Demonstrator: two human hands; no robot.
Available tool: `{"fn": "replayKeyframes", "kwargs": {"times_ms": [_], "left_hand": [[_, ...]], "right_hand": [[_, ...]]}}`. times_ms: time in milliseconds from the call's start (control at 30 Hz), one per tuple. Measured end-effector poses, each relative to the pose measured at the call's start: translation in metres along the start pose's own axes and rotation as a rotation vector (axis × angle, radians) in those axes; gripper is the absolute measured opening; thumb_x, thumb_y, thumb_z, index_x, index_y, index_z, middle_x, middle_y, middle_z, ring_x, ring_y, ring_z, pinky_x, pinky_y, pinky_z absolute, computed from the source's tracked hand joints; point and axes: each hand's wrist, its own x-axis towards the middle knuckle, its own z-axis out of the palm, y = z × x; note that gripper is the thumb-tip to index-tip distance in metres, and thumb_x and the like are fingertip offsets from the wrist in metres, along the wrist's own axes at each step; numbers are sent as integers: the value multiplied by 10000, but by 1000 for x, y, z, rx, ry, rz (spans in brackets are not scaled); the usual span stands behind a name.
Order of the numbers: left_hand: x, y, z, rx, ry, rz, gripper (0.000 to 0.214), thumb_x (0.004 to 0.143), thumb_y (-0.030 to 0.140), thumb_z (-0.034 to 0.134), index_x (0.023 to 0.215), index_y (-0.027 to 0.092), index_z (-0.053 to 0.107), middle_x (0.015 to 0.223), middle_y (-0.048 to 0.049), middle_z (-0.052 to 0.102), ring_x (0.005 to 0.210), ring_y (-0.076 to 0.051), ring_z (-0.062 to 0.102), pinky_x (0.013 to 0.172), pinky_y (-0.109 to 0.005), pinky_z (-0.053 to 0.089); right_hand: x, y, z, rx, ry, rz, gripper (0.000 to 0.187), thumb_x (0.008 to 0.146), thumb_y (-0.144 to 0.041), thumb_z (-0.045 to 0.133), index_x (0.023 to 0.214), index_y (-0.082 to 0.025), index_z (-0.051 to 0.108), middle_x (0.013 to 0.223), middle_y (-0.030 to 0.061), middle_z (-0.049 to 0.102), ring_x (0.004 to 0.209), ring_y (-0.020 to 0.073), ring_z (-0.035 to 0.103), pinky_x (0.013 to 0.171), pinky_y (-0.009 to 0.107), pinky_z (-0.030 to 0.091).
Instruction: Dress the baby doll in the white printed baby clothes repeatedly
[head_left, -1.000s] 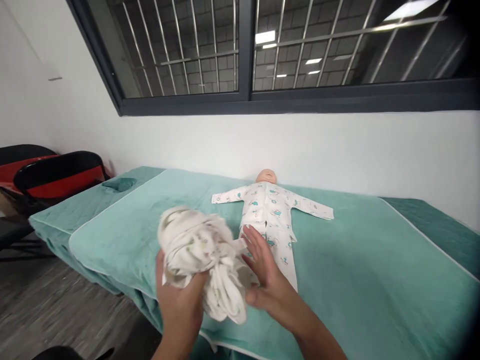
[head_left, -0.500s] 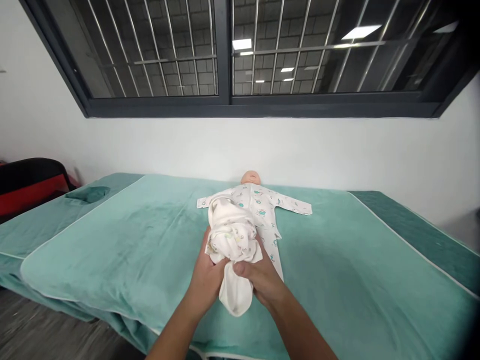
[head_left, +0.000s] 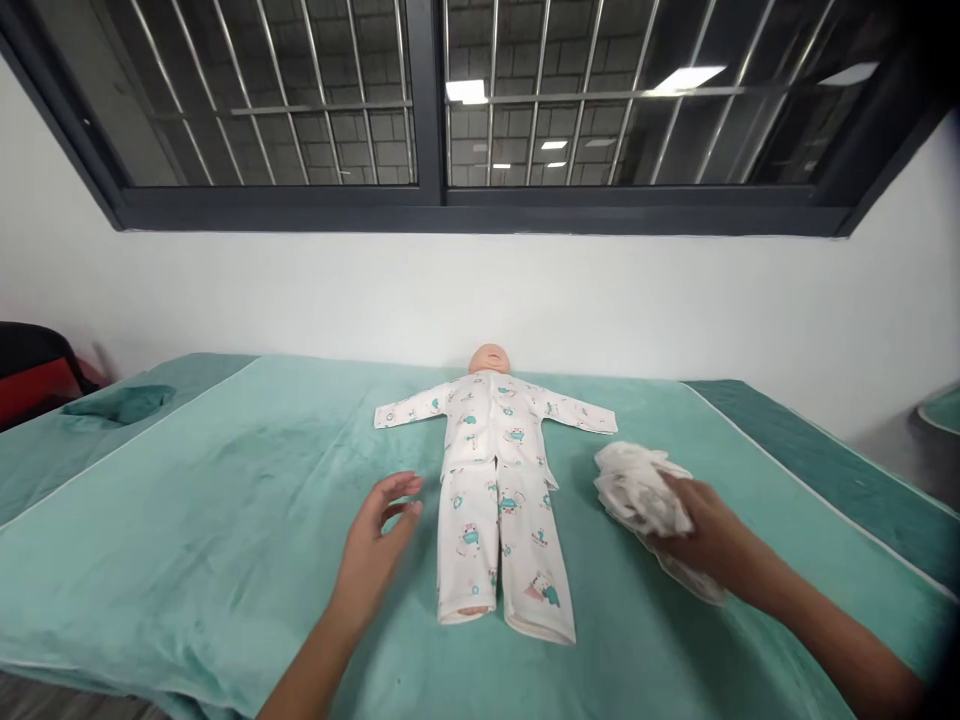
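Observation:
A baby doll point(head_left: 490, 359) lies on its back on the green sheet, head toward the wall and arms stretched out sideways. It wears a white printed top point(head_left: 487, 420) and matching trousers point(head_left: 469, 540), whose legs point at me. To the right of the doll, my right hand point(head_left: 694, 525) grips a bunched white cloth point(head_left: 641, 488), partly hidden by my fingers. My left hand point(head_left: 380, 525) is held to the left of the trousers, fingers apart and curved, holding nothing.
The green plush sheet point(head_left: 247, 520) with pale piping covers the bed. A white wall point(head_left: 300, 290) stands behind it, below a dark-framed barred window point(head_left: 442, 205). A face hole point(head_left: 124, 403) shows at the left, near a black and red object point(head_left: 37, 385).
The bunched white cloth has moved from in front of the doll to its right, in my right hand. My left hand has let go of it and shifted left. The trousers are now uncovered.

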Motion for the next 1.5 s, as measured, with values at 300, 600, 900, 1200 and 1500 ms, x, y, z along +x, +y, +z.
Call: {"fn": "replayKeyframes", "kwargs": {"times_ms": [300, 600, 900, 1200, 1500], "left_hand": [[150, 22, 83, 246, -87, 471, 294, 880, 190, 463, 1089, 223, 667, 1170, -58, 637, 1121, -203, 570, 982, -371, 464], [228, 9, 135, 561, -60, 516, 373, 926, 170, 395, 1161, 213, 681, 1213, -75, 638, 1144, -239, 539, 1019, -412, 415], [221, 10, 137, 554, -32, 416, 341, 948, 229, 392, 1131, 203, 678, 1246, -88, 609, 1174, -255, 527, 1022, -446, 403], [218, 10, 137, 568, -38, 395, 360, 958, 240, 374, 1171, 208, 662, 1266, -86, 586, 1177, -252, 527, 1023, -436, 405], [217, 11, 135, 541, -74, 433, 405, 945, 180, 358, 1172, 310, 667, 1242, -41, 598, 1171, -231, 534, 1002, -419, 417]], "right_hand": [[55, -107, 47, 69, -191, -300, 612, 861, -443, 579, 1437, -402, 378, 1506, 34, 387, 1366, 310, 391, 1045, 514, 419], [189, -144, 200, 366, 54, -86, 241, 867, -283, 435, 1009, -213, 616, 985, 47, 641, 794, 176, 578, 794, 351, 459], [186, -139, 192, 440, -88, -2, 302, 856, -328, 462, 1104, -249, 616, 1119, 33, 628, 730, 156, 574, 796, 353, 462], [196, -130, 196, 453, -125, -18, 303, 870, -330, 440, 1090, -259, 636, 1130, 10, 627, 787, 158, 545, 824, 345, 434], [198, -127, 198, 693, -140, 40, 179, 839, -340, 514, 960, -240, 600, 705, -33, 549, 595, 130, 457, 582, 272, 386]]}}
